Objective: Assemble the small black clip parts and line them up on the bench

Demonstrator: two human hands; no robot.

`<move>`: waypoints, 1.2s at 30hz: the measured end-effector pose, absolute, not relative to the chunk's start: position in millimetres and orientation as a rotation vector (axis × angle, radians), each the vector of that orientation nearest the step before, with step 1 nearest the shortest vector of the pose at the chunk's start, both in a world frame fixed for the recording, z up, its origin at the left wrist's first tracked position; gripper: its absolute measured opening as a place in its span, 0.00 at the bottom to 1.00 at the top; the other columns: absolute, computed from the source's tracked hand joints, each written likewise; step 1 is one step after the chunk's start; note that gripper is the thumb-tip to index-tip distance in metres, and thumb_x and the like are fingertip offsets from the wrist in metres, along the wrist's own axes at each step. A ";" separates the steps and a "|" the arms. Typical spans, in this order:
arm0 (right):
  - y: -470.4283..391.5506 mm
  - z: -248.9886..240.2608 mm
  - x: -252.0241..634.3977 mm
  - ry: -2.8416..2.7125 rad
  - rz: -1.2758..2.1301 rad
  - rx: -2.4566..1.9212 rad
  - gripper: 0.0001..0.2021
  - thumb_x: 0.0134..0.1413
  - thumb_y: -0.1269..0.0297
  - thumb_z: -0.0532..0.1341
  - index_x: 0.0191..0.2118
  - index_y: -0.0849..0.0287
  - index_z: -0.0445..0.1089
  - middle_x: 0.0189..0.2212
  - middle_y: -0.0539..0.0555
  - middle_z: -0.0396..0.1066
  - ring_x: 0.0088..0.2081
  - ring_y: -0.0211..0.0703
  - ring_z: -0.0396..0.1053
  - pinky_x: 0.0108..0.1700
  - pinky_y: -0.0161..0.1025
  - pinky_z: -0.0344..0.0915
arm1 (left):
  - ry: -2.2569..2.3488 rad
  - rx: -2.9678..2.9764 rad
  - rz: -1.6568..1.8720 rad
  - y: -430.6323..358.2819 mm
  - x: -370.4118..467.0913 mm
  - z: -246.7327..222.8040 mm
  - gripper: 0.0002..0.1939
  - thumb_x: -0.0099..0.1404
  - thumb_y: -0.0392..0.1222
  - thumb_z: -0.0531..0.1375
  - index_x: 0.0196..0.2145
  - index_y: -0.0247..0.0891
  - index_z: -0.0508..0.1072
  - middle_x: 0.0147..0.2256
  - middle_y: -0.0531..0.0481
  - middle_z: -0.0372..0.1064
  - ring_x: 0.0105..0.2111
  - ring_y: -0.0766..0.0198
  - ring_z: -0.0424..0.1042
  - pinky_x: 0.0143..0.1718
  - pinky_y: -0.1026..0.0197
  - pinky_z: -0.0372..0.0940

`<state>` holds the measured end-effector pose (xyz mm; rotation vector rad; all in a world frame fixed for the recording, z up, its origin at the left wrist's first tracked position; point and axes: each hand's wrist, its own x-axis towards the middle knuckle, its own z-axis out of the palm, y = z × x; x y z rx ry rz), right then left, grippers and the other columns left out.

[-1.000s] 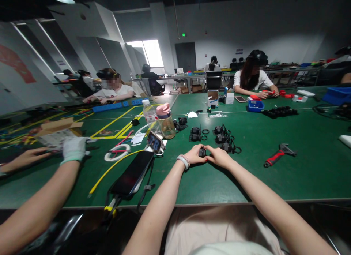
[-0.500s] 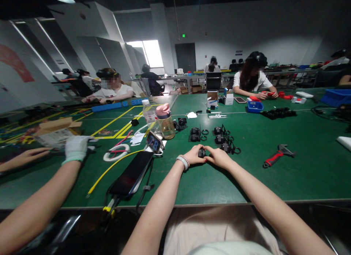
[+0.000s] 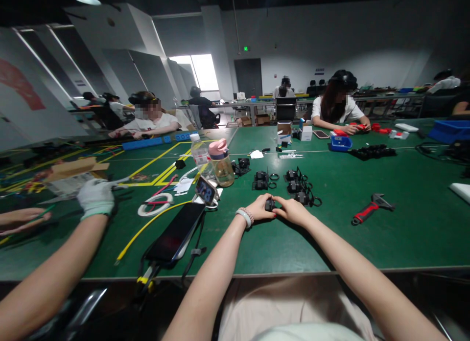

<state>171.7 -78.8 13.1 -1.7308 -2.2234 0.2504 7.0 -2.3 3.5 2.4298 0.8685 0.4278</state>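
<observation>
Between my two hands sits a small black part [image 3: 270, 204], blocky in shape, low over the green table [image 3: 279, 248]. My left hand [image 3: 259, 207] is closed on its left side, with a bracelet at the wrist. From the other side, the fingers of my right hand [image 3: 293, 210] pinch it as well. Just beyond my hands lie several similar black parts [image 3: 294, 186] with black rings [image 3: 317, 201] beside them. Another pair of black parts [image 3: 261, 180] lies farther left, near two loose rings [image 3: 274, 176]. The exact kind of the held part is too small to tell.
An adjustable wrench [image 3: 371, 210] with red grips lies to the right. Left of my hands are a phone [image 3: 178, 233], a yellow cable [image 3: 147, 221], a propped small screen [image 3: 206, 190] and a pink-lidded bottle [image 3: 222, 167]. A co-worker's gloved hand [image 3: 96, 196] works at the far left.
My hands and the black part stay almost still. At the left, the co-worker's gloved hand has shifted slightly left, and their bare hand has moved left and down with a thin green wire now showing.
</observation>
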 end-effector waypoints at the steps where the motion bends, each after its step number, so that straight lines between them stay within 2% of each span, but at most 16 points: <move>1: -78.8 13.6 171.4 -2.224 0.257 -1.739 0.24 0.51 0.50 0.47 0.54 0.48 0.49 0.35 0.55 0.69 0.36 0.43 0.67 0.34 0.34 0.58 | 0.870 2.430 0.432 -2.1 7.1 3.1 0.26 0.42 0.49 0.60 0.39 0.36 0.61 0.35 0.49 0.59 0.36 0.61 0.61 0.36 0.59 0.59; 21: -75.9 9.5 172.6 -2.220 0.286 -1.732 0.23 0.52 0.50 0.45 0.53 0.49 0.51 0.36 0.54 0.69 0.37 0.44 0.67 0.35 0.34 0.57 | 0.877 2.398 0.441 -3.4 7.8 4.3 0.25 0.42 0.47 0.61 0.39 0.36 0.62 0.35 0.49 0.60 0.35 0.62 0.61 0.36 0.60 0.59; 29: -79.5 15.0 172.5 -2.171 0.320 -1.669 0.24 0.49 0.53 0.50 0.52 0.54 0.52 0.31 0.54 0.69 0.31 0.39 0.66 0.31 0.32 0.55 | 0.863 2.402 0.438 -1.8 6.9 2.4 0.26 0.42 0.46 0.61 0.40 0.37 0.62 0.36 0.49 0.60 0.36 0.61 0.61 0.37 0.59 0.59; 36: -80.2 14.6 171.9 -2.154 0.318 -1.601 0.23 0.48 0.58 0.53 0.52 0.53 0.53 0.25 0.50 0.68 0.26 0.36 0.64 0.29 0.31 0.53 | 0.878 2.392 0.447 -1.5 7.9 1.7 0.25 0.42 0.46 0.61 0.39 0.36 0.62 0.35 0.49 0.60 0.35 0.61 0.62 0.37 0.59 0.59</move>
